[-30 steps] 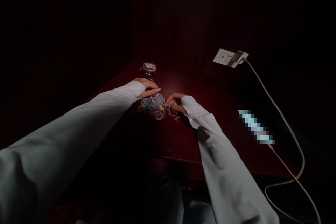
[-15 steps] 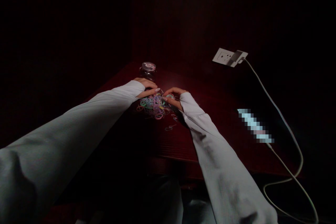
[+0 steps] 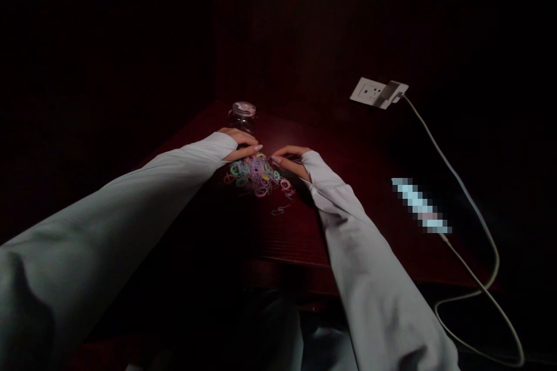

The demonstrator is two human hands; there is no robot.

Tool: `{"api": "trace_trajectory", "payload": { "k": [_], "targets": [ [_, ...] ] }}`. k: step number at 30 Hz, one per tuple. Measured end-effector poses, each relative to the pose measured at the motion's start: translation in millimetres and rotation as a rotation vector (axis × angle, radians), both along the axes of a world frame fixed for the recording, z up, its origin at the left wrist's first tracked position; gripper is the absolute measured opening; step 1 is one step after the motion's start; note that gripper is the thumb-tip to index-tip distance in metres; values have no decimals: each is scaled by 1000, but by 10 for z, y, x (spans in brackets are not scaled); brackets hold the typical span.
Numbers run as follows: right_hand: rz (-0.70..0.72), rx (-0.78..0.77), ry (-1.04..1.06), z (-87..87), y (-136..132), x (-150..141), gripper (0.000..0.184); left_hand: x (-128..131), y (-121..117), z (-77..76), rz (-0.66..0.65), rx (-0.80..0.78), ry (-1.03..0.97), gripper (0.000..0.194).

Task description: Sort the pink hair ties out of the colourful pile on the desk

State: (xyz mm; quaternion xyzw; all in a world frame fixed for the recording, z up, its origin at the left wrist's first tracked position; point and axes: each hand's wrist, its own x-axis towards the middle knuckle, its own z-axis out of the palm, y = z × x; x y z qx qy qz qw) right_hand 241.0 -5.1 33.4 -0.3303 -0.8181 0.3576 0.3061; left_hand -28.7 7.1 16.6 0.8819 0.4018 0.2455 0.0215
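A loose pile of small coloured elastic hair bands [image 3: 256,177] lies on the dark red table, in purple, green, pink and orange. At its far left edge is my left hand [image 3: 239,144], thumb and fingertips close together; anything between them is too small to make out. My right hand [image 3: 293,157] is at the pile's far right edge, its thumb and index fingertips nearly meeting in a pinch. What the pinch holds, if anything, does not show. Just beyond my left hand stands a small clear jar [image 3: 242,122] with a patterned lid.
A few stray bands [image 3: 281,209] lie nearer to me on the table [image 3: 291,243]. On the right is a blurred-out bright device [image 3: 420,204] with a white cable [image 3: 461,182] running to a charger [image 3: 394,93] in a wall socket [image 3: 369,93]. The surroundings are very dark.
My hands have drawn slightly apart, the right one shifting a little to the right. A pink band now shows at the pile's right side, below my right hand. The view has shifted slightly.
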Motion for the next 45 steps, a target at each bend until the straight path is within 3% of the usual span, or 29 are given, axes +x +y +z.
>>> {"api": "trace_trajectory", "payload": {
  "k": [3, 6, 10, 14, 17, 21, 26, 32, 38, 45],
  "targets": [
    [-53, -7, -16, 151, -51, 99, 36, -12, 9, -20, -5, 8, -1, 57],
    [9, -80, -88, 208, -103, 195, 35, -27, 17, -37, -16, 23, 19, 60],
    [203, -237, -211, 168, -191, 290, 33, -28, 7, -49, -1, 44, 9, 61],
    [268, -290, -276, 106, -214, 320, 29, -20, 14, -60, -2, 39, 5, 62],
    [181, -218, -213, 72, -147, 326, 26, -24, 36, -67, -8, 33, 9, 62],
    [-74, -50, -106, 30, 29, 361, 22, -30, 47, -46, -35, 55, 29, 61],
    [-260, 125, -165, -15, 218, 423, 17, -20, 20, 18, -101, 139, -36, 46],
    [-272, 259, -358, -27, 238, 471, 18, 1, -17, 54, -232, 82, -23, 47],
    [-216, 304, -427, -23, 204, 393, 19, 0, -1, 29, -217, -41, 34, 52],
    [-151, 397, -491, -96, 225, 267, 18, -36, 33, 11, -200, -69, 49, 49]
  ]
}}
